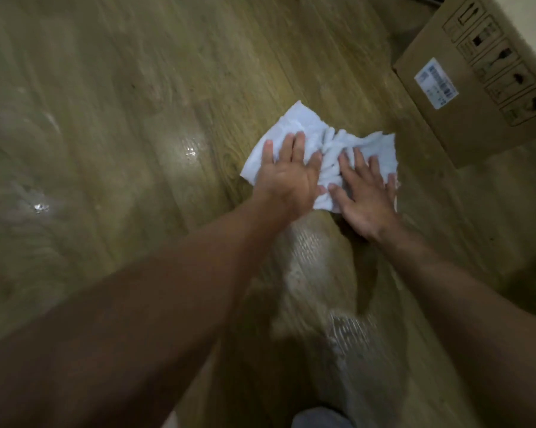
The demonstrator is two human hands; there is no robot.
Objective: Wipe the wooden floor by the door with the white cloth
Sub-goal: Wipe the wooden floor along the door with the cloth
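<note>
Mid-wipe: the left hand (286, 176) and right hand (364, 196) press flat, fingers spread wide, on the white cloth (319, 149) bunched between them on the wooden floor (137, 134), near the cardboard box (476, 97). Next probably calls for pushing it over the wet patches.
</note>
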